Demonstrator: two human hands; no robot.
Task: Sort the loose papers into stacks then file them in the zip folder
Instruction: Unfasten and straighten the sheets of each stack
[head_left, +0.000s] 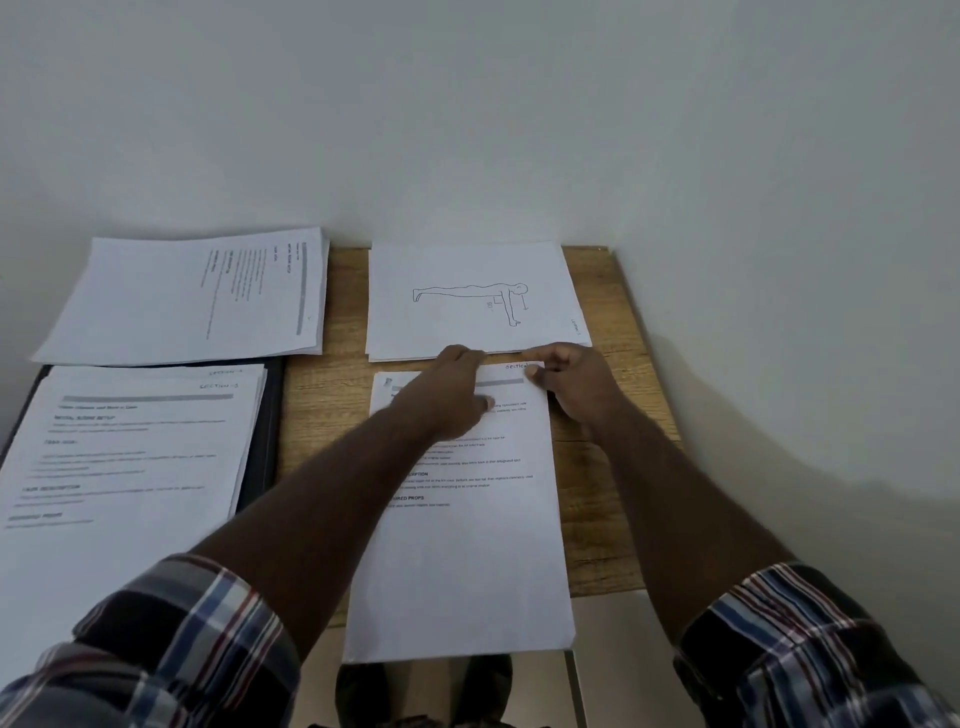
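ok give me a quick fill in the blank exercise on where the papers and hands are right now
1. The sheet with the line drawing shows a figure in a ____ position.
2. The dark folder lies under the paper stack at the near ____ of the table.
3. The right hand pinches the top ____ corner of the printed sheet.
4. The left hand rests on that same ____.

Missing words: push-up; left; right; sheet
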